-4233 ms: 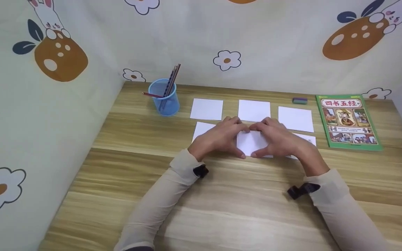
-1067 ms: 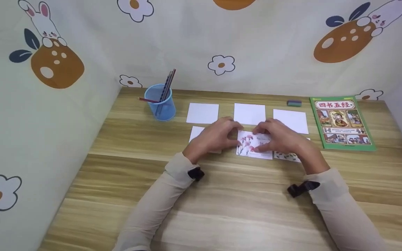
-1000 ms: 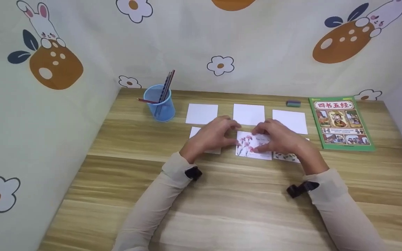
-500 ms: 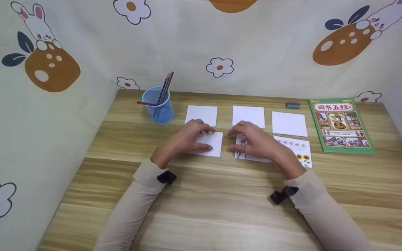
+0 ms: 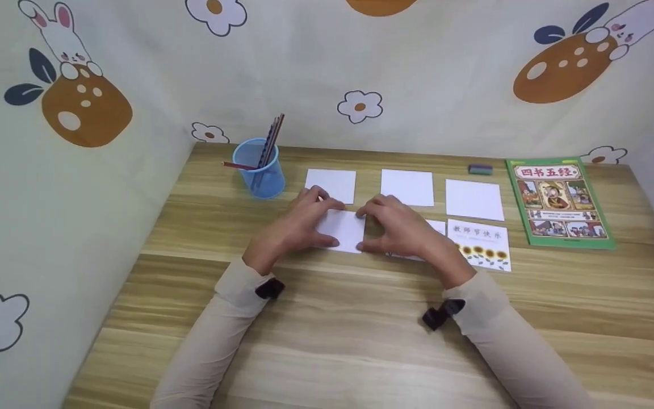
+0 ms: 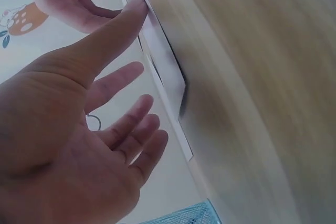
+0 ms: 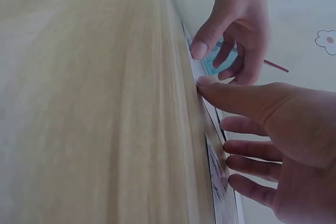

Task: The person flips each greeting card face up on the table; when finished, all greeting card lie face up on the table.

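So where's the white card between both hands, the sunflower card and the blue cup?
White card (image 5: 343, 230), head view, upper face.
Sunflower card (image 5: 481, 245), head view, printed front.
Blue cup (image 5: 269, 183), head view, front wall.

Right grip (image 7: 296, 137) at white card (image 7: 196, 67)

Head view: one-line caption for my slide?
Left hand and right hand frame a blank white rectangular card at a brown wood-grain table, a sunflower-printed white card to the right.

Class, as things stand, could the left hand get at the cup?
Probably yes: the cup stands just beyond the left hand, and nothing visible blocks the way, though the hand would first have to leave the card it touches.
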The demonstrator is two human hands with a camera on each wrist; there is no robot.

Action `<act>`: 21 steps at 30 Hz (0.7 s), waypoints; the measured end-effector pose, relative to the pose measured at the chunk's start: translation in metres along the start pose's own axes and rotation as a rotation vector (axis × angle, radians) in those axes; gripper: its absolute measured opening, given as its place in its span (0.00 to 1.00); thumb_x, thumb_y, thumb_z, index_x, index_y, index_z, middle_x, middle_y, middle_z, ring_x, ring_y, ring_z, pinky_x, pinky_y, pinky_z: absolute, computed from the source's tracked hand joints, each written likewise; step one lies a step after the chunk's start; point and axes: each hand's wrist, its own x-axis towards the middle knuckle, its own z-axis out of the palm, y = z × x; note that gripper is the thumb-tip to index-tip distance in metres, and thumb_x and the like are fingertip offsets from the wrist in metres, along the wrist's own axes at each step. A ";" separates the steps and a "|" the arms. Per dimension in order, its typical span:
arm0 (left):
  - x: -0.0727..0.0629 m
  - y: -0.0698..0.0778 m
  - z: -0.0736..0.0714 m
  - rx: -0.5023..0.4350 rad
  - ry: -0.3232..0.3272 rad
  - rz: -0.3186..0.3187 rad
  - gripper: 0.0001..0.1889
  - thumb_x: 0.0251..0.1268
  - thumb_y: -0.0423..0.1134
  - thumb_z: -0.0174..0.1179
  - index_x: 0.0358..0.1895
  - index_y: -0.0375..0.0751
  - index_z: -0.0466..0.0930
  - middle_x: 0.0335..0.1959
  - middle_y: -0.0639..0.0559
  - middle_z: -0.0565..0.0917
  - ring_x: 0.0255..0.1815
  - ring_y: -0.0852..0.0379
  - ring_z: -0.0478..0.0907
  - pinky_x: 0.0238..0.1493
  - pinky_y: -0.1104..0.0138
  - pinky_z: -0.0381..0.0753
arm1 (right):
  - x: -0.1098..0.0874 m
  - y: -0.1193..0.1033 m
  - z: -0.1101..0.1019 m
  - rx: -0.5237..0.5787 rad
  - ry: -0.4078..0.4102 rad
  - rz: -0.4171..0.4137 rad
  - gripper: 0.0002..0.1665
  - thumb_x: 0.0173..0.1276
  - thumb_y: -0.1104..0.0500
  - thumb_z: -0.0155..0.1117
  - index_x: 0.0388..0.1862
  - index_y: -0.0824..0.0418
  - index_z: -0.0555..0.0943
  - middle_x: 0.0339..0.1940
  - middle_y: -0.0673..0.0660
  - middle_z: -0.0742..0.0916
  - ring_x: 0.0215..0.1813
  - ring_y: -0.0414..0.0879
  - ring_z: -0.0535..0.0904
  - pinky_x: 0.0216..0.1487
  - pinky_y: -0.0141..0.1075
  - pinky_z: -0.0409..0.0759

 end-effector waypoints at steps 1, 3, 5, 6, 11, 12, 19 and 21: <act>0.000 0.000 0.000 0.003 -0.004 -0.002 0.37 0.64 0.50 0.80 0.75 0.53 0.78 0.73 0.44 0.71 0.75 0.44 0.65 0.79 0.49 0.72 | 0.000 0.000 -0.001 0.001 -0.002 0.003 0.39 0.63 0.43 0.84 0.69 0.58 0.84 0.66 0.58 0.84 0.67 0.54 0.77 0.72 0.51 0.80; -0.001 0.001 -0.001 0.003 -0.019 -0.005 0.37 0.65 0.50 0.79 0.77 0.52 0.76 0.74 0.45 0.72 0.77 0.44 0.65 0.81 0.48 0.71 | 0.000 0.001 -0.001 0.016 -0.008 0.001 0.38 0.64 0.44 0.84 0.69 0.57 0.84 0.65 0.58 0.84 0.67 0.54 0.77 0.72 0.51 0.80; -0.001 0.000 -0.001 0.009 -0.032 0.008 0.38 0.67 0.49 0.78 0.78 0.50 0.75 0.75 0.45 0.73 0.78 0.43 0.66 0.83 0.48 0.69 | -0.001 0.001 -0.002 0.035 -0.015 -0.010 0.36 0.65 0.45 0.83 0.69 0.57 0.84 0.65 0.58 0.84 0.67 0.54 0.76 0.73 0.51 0.79; -0.001 0.000 -0.001 0.013 -0.037 0.012 0.38 0.67 0.49 0.78 0.78 0.50 0.74 0.76 0.45 0.74 0.79 0.43 0.67 0.83 0.48 0.69 | -0.001 0.001 -0.002 0.045 -0.018 -0.017 0.36 0.66 0.46 0.82 0.69 0.57 0.84 0.65 0.58 0.83 0.68 0.54 0.76 0.73 0.51 0.79; 0.001 0.000 -0.001 0.034 -0.041 0.033 0.38 0.68 0.50 0.77 0.78 0.49 0.74 0.74 0.45 0.75 0.77 0.44 0.68 0.83 0.49 0.69 | -0.002 0.002 -0.002 0.065 -0.014 -0.033 0.36 0.67 0.43 0.81 0.68 0.58 0.84 0.65 0.58 0.83 0.69 0.54 0.75 0.75 0.51 0.77; 0.001 0.000 -0.001 0.033 -0.042 0.033 0.38 0.68 0.50 0.77 0.78 0.49 0.74 0.74 0.45 0.75 0.77 0.44 0.68 0.83 0.50 0.70 | -0.002 0.001 -0.002 0.061 -0.011 -0.034 0.37 0.66 0.42 0.82 0.68 0.57 0.84 0.65 0.58 0.83 0.69 0.55 0.75 0.74 0.52 0.77; -0.002 0.001 0.000 0.021 -0.064 0.008 0.44 0.61 0.58 0.80 0.80 0.56 0.73 0.74 0.45 0.71 0.73 0.46 0.66 0.78 0.50 0.75 | -0.002 -0.001 0.002 0.023 0.002 -0.032 0.43 0.58 0.38 0.87 0.68 0.56 0.84 0.65 0.58 0.82 0.67 0.55 0.75 0.70 0.52 0.79; -0.003 0.001 0.000 0.018 -0.069 -0.001 0.47 0.58 0.58 0.82 0.81 0.58 0.72 0.74 0.45 0.70 0.73 0.46 0.66 0.77 0.50 0.76 | -0.003 -0.001 0.002 0.032 0.000 -0.032 0.42 0.58 0.39 0.87 0.67 0.56 0.84 0.64 0.58 0.81 0.66 0.55 0.75 0.69 0.51 0.79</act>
